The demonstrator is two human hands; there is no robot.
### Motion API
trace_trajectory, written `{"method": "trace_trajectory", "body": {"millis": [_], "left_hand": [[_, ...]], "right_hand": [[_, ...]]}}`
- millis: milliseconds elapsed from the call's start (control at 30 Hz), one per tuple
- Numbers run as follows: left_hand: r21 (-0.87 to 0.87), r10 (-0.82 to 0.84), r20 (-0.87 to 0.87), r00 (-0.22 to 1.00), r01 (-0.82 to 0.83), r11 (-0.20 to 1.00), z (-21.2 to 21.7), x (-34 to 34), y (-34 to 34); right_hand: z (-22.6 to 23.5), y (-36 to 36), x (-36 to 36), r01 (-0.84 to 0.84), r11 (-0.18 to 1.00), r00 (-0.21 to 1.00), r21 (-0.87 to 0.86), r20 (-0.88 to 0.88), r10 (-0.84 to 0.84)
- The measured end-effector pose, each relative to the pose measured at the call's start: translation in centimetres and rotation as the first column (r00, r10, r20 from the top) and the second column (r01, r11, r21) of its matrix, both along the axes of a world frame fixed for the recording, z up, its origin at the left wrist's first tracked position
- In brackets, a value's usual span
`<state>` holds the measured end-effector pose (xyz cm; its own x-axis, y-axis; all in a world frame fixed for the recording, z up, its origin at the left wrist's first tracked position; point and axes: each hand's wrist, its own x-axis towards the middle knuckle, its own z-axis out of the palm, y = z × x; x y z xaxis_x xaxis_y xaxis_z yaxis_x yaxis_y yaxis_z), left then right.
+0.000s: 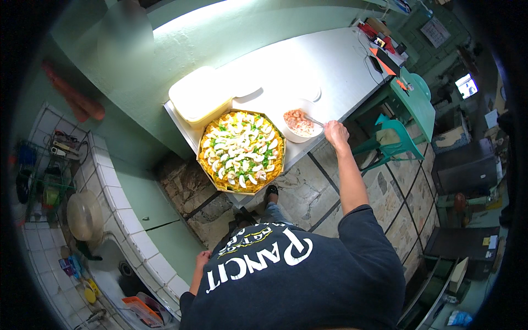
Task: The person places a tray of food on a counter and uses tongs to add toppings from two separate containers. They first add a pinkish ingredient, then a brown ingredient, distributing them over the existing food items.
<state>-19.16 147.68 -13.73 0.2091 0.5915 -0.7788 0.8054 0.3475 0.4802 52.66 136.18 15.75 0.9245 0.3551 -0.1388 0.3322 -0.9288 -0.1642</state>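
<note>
The right hand (336, 132) is closing its grip on a spoon (314, 120) in the bowl (300, 124) by the table (330, 66) edge; the tray (242, 151) is lying just left. The left hand (202, 258) is hanging low, its grip unclear.

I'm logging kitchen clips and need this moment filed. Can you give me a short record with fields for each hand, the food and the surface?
right hand: grips a spoon that reaches into the white bowl
left hand: hangs low at the person's side, holds nothing visible
bowl contents: pinkish chopped pieces
tray: octagonal, filled with yellow noodles topped with egg slices and greens
beside tray: cream lidded tub
surface: white counter
</note>
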Motion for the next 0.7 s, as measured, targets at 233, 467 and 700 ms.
{"method": "trace_trajectory", "body": {"millis": [233,467,700], "left_hand": [[-0.025,0.062,0.099,0.993,-0.060,0.998,1.8,-0.6,-0.8],[-0.138,0.258,0.135,0.957,-0.240,0.961,3.8,0.2,-2.3],[-0.097,0.271,0.195,0.942,-0.257,0.962,3.3,-1.4,-3.5]], "right_hand": [[2.4,-0.9,-2.9,-0.132,0.957,0.986,0.257,0.133,0.100],[1.7,5.2,-13.1,-0.312,0.738,0.880,0.599,-0.111,0.462],[0.2,8.1,-16.7,-0.495,0.662,0.784,0.563,-0.040,0.620]]}}
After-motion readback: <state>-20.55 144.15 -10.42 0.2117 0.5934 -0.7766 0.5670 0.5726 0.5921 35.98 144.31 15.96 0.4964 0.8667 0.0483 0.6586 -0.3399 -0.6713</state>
